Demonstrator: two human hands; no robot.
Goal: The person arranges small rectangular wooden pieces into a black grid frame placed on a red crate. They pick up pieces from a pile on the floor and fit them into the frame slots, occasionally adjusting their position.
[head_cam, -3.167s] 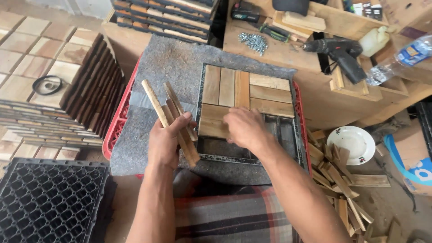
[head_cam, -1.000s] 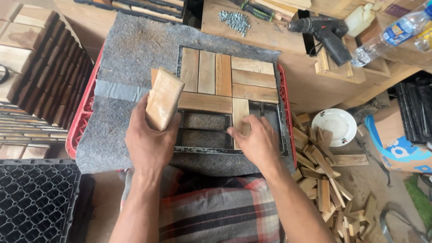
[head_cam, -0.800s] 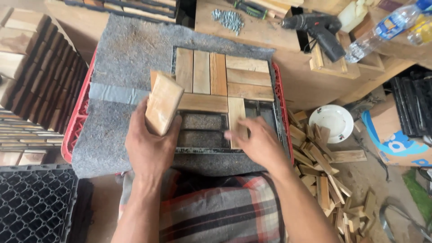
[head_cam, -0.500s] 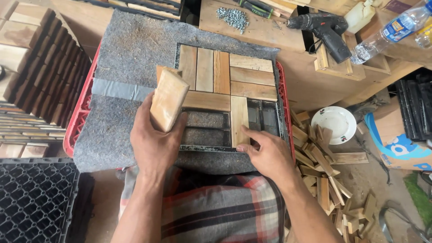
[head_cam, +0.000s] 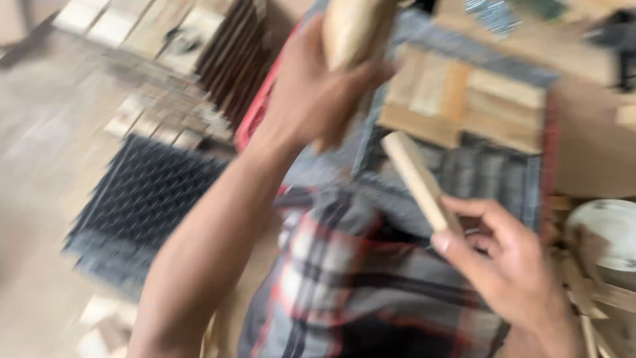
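The frame is motion-blurred, so fine detail is limited. The left hand (head_cam: 318, 99) is raised, its fingers closed around a bundle of pale wooden slats (head_cam: 354, 30); the bundle stands upright out of the fist and runs off the top edge, a hold that likely keeps spare pieces within reach. The right hand (head_cam: 510, 265) is low and to the right, its fingers pinched on the near end of a single light wooden slat (head_cam: 417, 179). That slat slants up and away from the right fingers, its far end lying over the open lower part of the dark plastic grid frame (head_cam: 503, 176); whether it touches the frame cannot be told. Beyond the right fingers, the frame's upper part is already filled with brown wooden slats (head_cam: 464, 99) laid in blocks of alternating direction. The frame rests on a grey felt mat over a red crate edge (head_cam: 255, 119). Left of the left hand lies a black plastic lattice tile (head_cam: 142, 205), with stacked wooden tiles (head_cam: 165, 53) beyond it. A white round plate (head_cam: 606, 232) sits just right of the right fingers.
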